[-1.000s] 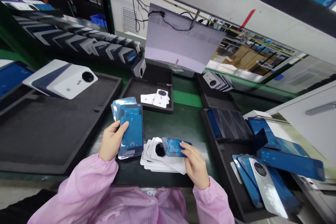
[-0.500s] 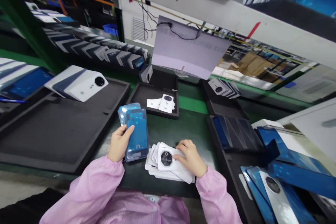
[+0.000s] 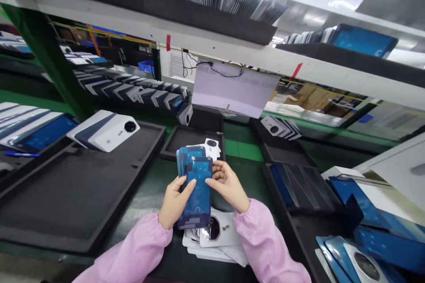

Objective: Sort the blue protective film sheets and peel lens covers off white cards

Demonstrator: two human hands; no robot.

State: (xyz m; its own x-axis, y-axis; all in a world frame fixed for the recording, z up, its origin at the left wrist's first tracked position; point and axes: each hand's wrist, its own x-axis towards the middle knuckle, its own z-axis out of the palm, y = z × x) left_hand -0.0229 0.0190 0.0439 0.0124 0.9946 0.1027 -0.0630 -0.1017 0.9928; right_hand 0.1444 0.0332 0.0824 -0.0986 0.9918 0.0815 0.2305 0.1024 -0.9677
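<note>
A fanned set of blue film-covered panels (image 3: 199, 194) is held upright between my hands. My left hand (image 3: 175, 199) grips its left side, thumb on the front. My right hand (image 3: 229, 185) pinches the upper right edge with thumb and fingers. Just below and behind the panels, a loose stack of white panels (image 3: 227, 232) with dark round camera windows lies on the dark green table (image 3: 146, 216); the blue panels cover part of its left side. Beyond them, a few white panels (image 3: 212, 147) rest in a small black tray (image 3: 172, 141).
At the left is a large black tray (image 3: 69, 199), with fanned white and dark panels (image 3: 106, 131) at its far end. Another black tray (image 3: 299, 230) on the right holds dark and blue panels. A shelf (image 3: 212, 53) crosses above the bench.
My right hand has left the white stack and taken hold of the blue panels. My left hand has moved them rightward, partly over the stack. The view has tilted upward.
</note>
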